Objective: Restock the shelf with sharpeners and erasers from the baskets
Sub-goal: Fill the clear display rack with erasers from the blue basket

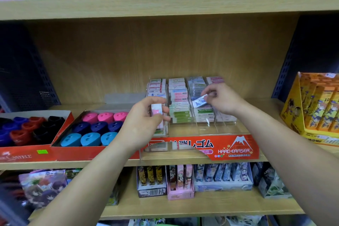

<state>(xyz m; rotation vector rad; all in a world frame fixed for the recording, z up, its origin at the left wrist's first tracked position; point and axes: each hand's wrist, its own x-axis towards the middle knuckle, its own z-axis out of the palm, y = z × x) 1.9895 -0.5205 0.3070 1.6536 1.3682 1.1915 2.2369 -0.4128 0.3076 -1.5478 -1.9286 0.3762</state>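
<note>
A clear acrylic eraser rack (201, 128) with a red "HARD ERASER" front stands on the middle shelf, its columns stacked with wrapped erasers (178, 97). My left hand (145, 117) grips a pink-and-white eraser (156, 111) upright in front of the rack's left column. My right hand (222, 97) pinches a blue-and-silver eraser (199, 101) tilted over the third column. To the left, red cartons hold sharpeners: pink, navy and cyan ones (95, 128), and red, blue and black ones (27, 128).
Dark mesh baskets stand at the far left (23, 79) and far right (311, 51) of the shelf. An orange display box (315, 106) sits at the right. The shelf below (201, 205) carries boxes of illustrated stationery. The shelf above holds pink and red cartons.
</note>
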